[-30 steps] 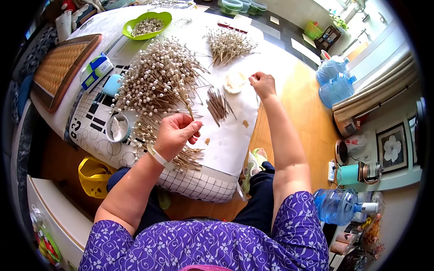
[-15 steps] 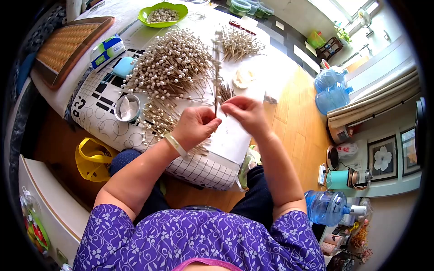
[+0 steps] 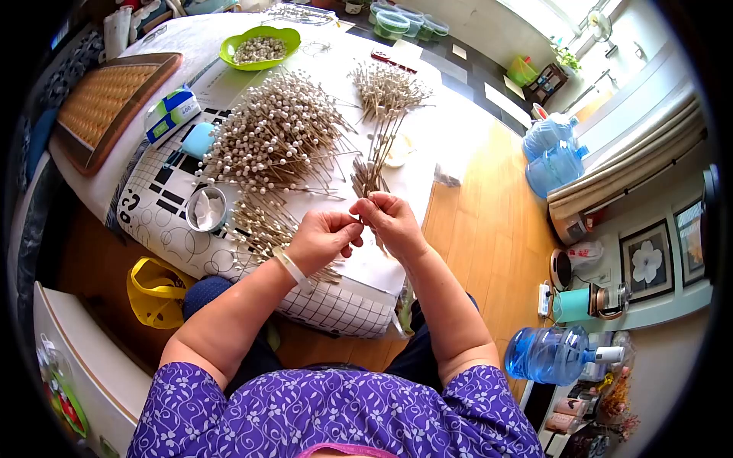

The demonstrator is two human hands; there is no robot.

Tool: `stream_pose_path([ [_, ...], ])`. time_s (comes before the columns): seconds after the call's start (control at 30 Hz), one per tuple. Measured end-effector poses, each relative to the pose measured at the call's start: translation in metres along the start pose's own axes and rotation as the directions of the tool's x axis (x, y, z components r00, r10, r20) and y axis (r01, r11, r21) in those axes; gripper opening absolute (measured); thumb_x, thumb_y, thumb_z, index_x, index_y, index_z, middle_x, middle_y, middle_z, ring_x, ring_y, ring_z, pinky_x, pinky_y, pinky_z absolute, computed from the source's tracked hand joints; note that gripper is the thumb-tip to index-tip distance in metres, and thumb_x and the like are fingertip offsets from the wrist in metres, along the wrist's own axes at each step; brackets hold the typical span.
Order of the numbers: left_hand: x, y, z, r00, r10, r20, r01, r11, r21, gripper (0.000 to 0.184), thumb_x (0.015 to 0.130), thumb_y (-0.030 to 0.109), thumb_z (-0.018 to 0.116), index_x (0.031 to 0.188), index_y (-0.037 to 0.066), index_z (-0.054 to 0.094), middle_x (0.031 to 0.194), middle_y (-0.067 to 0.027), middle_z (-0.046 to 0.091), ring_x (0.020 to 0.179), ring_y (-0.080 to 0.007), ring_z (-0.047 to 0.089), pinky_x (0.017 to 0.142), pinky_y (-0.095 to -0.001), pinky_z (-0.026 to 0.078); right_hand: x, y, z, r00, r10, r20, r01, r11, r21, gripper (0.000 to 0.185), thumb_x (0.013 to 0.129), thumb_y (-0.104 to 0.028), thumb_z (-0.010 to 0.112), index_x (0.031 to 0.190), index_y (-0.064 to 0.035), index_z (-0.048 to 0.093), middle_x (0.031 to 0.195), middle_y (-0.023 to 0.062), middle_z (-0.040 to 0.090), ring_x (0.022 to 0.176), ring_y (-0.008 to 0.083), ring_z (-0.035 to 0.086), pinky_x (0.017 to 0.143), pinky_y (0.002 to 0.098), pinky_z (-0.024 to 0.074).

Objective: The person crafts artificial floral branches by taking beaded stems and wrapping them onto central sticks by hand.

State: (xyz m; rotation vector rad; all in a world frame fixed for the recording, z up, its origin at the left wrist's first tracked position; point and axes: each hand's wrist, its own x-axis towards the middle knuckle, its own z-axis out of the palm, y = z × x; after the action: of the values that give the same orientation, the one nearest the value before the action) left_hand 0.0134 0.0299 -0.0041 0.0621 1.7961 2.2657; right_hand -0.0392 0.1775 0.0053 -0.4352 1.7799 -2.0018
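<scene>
My left hand [image 3: 324,243] is closed in a pinch, its fingertips meeting those of my right hand; what it pinches is too small to make out. My right hand [image 3: 389,227] is closed too, at the lower end of a thin brown stem [image 3: 384,145] that slants away over the table. A short bunch of brown stems [image 3: 362,180] lies just beyond the fingers. To the left spreads a big heap of white-beaded stems [image 3: 279,133]. A smaller pile of pale-tipped stems [image 3: 259,221] lies beside my left hand.
Farther back are another stem bundle [image 3: 389,88], a green bowl of beads [image 3: 292,40] and a red-cased item [image 3: 393,61]. A white cup [image 3: 206,208], a blue box [image 3: 198,140] and a tissue pack [image 3: 172,114] stand left. A cream-coloured round piece [image 3: 398,151] lies right.
The stem, upright above my left hand before, now tilts away at my right hand. My right hand has come down and in to meet the left. The whole view has shifted slightly.
</scene>
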Motion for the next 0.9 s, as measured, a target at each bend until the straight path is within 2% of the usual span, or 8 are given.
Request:
stream_pose_path([
  [0.1, 0.0, -0.001, 0.003, 0.998, -0.039, 0.057, 0.044, 0.995, -0.084, 0.016, 0.084, 0.012, 0.053, 0.085, -0.002, 0.06, 0.07, -0.0061, 0.06, 0.054, -0.0072, 0.053, 0.05, -0.0188, 0.044, 0.001, -0.003, -0.003, 1.0, 0.006, 0.014, -0.007, 0.997, 0.078, 0.021, 0.084, -0.019, 0.054, 0.079, -0.0001, 0.061, 0.064, -0.0019, 0.051, 0.059, 0.0041, 0.044, 0.05, 0.0185, 0.0358],
  [0.2, -0.002, 0.003, 0.007, 0.996, -0.082, 0.045, 0.086, 0.991, -0.103, 0.016, 0.085, 0.012, 0.053, 0.083, -0.002, 0.06, 0.071, -0.007, 0.061, 0.054, -0.0077, 0.054, 0.05, -0.019, 0.044, -0.001, -0.004, -0.002, 1.0, 0.03, 0.005, -0.031, 0.985, 0.17, 0.021, 0.084, -0.02, 0.056, 0.08, -0.0005, 0.06, 0.057, -0.0042, 0.045, 0.051, 0.0021, 0.037, 0.045, 0.0168, 0.0292],
  [0.27, -0.002, -0.004, 0.005, 1.0, -0.019, -0.005, 0.019, 0.999, -0.032, 0.016, 0.085, 0.013, 0.053, 0.083, -0.001, 0.06, 0.07, -0.0059, 0.061, 0.054, -0.0073, 0.054, 0.05, -0.0189, 0.045, -0.001, -0.003, -0.003, 0.999, 0.023, -0.035, -0.025, 0.998, -0.049, 0.019, 0.082, -0.02, 0.059, 0.08, -0.0015, 0.06, 0.06, -0.0038, 0.049, 0.054, 0.0023, 0.04, 0.048, 0.0162, 0.0311],
  [0.47, -0.001, -0.008, -0.002, 0.999, 0.036, -0.027, -0.031, 0.987, 0.16, 0.017, 0.086, 0.015, 0.053, 0.08, 0.0, 0.059, 0.066, -0.0027, 0.058, 0.052, -0.006, 0.052, 0.049, -0.019, 0.044, -0.003, 0.006, -0.009, 0.999, -0.024, 0.048, 0.032, 0.982, -0.184, 0.017, 0.08, -0.016, 0.061, 0.071, -0.0025, 0.057, 0.065, -0.0032, 0.053, 0.059, 0.0029, 0.042, 0.05, 0.0179, 0.0339],
  [0.57, 0.001, -0.006, -0.003, 1.0, 0.002, 0.006, -0.002, 0.995, 0.1, 0.018, 0.086, 0.016, 0.053, 0.079, 0.0, 0.059, 0.066, -0.0027, 0.058, 0.054, -0.0066, 0.053, 0.05, -0.0193, 0.045, -0.001, 0.009, -0.009, 0.988, -0.136, 0.074, 0.149, 0.964, -0.22, 0.021, 0.081, -0.016, 0.058, 0.068, -0.0011, 0.057, 0.058, -0.0053, 0.048, 0.055, 0.0025, 0.039, 0.047, 0.0195, 0.0316],
  [0.6, 0.001, -0.005, -0.004, 1.0, 0.001, 0.006, -0.002, 0.995, 0.099, 0.018, 0.086, 0.016, 0.053, 0.079, 0.0, 0.059, 0.066, -0.0027, 0.058, 0.054, -0.0066, 0.053, 0.05, -0.0193, 0.045, -0.001, 0.011, -0.005, 0.984, -0.158, 0.086, 0.165, 0.983, -0.086, 0.019, 0.083, -0.016, 0.056, 0.071, -0.0009, 0.057, 0.061, -0.0041, 0.05, 0.056, 0.0026, 0.04, 0.048, 0.0196, 0.0322],
  [0.77, -0.002, 0.004, -0.002, 0.989, -0.111, 0.1, 0.121, 0.988, -0.092, 0.019, 0.085, 0.017, 0.054, 0.079, 0.0, 0.059, 0.067, -0.0041, 0.059, 0.057, -0.0083, 0.056, 0.054, -0.0197, 0.047, -0.004, 0.0, -0.007, 0.995, -0.023, 0.099, 0.02, 0.999, 0.029, 0.018, 0.083, -0.016, 0.055, 0.075, 0.0, 0.058, 0.063, -0.0034, 0.051, 0.058, 0.0027, 0.042, 0.05, 0.0188, 0.0337],
  [0.9, 0.0, -0.002, -0.004, 0.997, -0.039, 0.067, 0.043, 0.997, -0.063, 0.018, 0.084, 0.016, 0.055, 0.078, 0.0, 0.06, 0.068, -0.0047, 0.06, 0.057, -0.0088, 0.056, 0.054, -0.0203, 0.047, -0.007, -0.005, -0.007, 0.989, 0.007, 0.151, -0.034, 0.984, 0.177, 0.02, 0.083, -0.018, 0.056, 0.079, 0.0016, 0.059, 0.065, -0.0031, 0.052, 0.059, 0.0027, 0.043, 0.051, 0.0178, 0.0347],
])
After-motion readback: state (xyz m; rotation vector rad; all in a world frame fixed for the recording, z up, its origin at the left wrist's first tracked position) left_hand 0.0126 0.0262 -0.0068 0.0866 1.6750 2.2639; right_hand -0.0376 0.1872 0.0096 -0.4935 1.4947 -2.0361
